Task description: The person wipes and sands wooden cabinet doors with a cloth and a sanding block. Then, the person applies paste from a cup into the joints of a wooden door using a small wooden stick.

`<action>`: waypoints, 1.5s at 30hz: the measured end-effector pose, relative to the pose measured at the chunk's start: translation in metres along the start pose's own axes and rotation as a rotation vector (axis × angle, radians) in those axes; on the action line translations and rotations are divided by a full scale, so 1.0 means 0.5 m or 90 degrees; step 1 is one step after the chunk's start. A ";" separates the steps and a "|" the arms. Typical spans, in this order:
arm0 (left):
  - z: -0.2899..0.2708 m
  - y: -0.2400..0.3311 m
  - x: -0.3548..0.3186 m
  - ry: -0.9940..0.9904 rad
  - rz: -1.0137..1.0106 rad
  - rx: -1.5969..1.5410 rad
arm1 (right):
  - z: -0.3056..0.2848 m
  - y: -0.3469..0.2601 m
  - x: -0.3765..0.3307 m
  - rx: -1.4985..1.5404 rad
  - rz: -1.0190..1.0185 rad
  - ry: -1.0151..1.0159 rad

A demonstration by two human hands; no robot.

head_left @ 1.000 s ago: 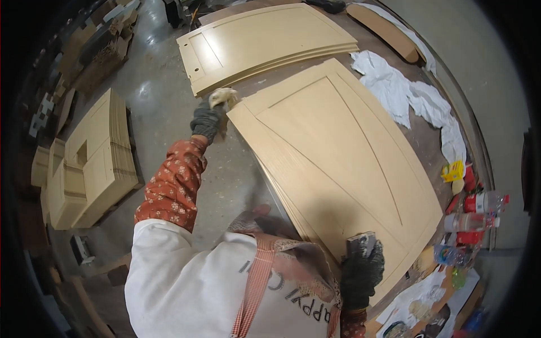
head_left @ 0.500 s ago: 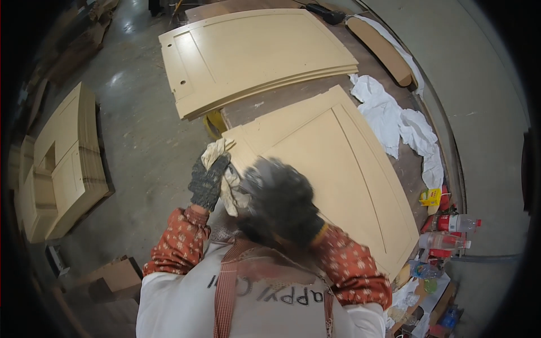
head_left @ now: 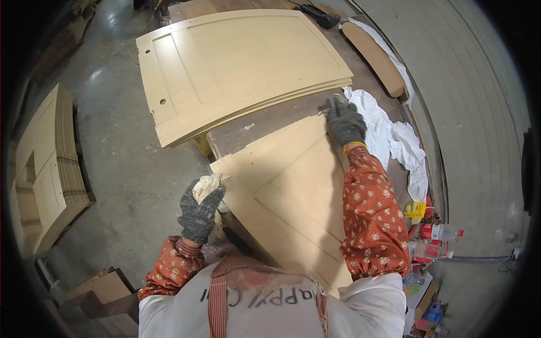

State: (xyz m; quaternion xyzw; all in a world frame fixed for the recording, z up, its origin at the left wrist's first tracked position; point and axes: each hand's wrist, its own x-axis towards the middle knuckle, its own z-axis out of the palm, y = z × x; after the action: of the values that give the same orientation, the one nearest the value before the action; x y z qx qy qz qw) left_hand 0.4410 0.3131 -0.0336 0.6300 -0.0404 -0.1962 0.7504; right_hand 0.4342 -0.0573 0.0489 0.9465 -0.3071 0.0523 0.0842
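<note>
The left hand (head_left: 198,209), in a dark grey knit glove, is closed around a crumpled cream cloth (head_left: 206,188) at the left of center, just beside the left corner of a pale panel (head_left: 282,188); a bit of the cloth shows below the fingers. The panel lies face up across the middle of the frame, grooved lines on its face and a shadow over much of it. The right hand (head_left: 345,123), gloved alike, is at the panel's upper right corner, beside a rumpled white cloth (head_left: 407,152); its fingers are blurred, so I cannot tell whether it grips anything. Both forearms wear rust-red flowered sleeves (head_left: 373,211). A second stack of pale panels (head_left: 242,62) fills the upper middle, resting on a brown table (head_left: 259,127), with a curved brown piece (head_left: 372,59) at the upper right. Plastic bottles (head_left: 445,232) and a yellow packet (head_left: 415,210) sit at the right, and more stacked boards (head_left: 53,174) stand at the far left.
</note>
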 end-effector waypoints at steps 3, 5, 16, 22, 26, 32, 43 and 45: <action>0.001 -0.001 0.002 0.001 0.024 0.011 | 0.034 0.067 -0.064 0.007 -0.152 0.151; 0.000 -0.005 0.000 0.005 0.030 0.048 | 0.059 0.074 -0.125 -0.001 -0.199 0.233; -0.006 -0.043 -0.001 0.040 0.181 0.229 | -0.080 -0.083 -0.289 0.137 -0.209 -0.001; -0.032 -0.086 0.005 0.034 0.216 0.276 | -0.042 -0.076 -0.287 0.082 -0.272 -0.031; -0.042 -0.085 0.009 -0.048 0.145 0.250 | -0.049 -0.024 -0.268 0.106 -0.264 0.077; -0.015 -0.057 -0.004 0.043 0.196 0.291 | 0.011 0.117 -0.136 -0.054 -0.059 0.067; 0.001 0.107 0.102 -0.182 0.466 0.405 | 0.043 0.188 -0.149 -0.080 -0.204 0.143; 0.080 0.134 0.136 -0.240 0.627 0.515 | 0.060 0.185 -0.143 -0.027 -0.214 0.180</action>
State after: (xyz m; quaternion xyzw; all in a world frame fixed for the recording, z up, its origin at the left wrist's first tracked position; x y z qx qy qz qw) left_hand 0.5076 0.2611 0.0261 0.7249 -0.5244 0.0934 0.4368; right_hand 0.3234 -0.0961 0.0203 0.9656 -0.1313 0.1630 0.1541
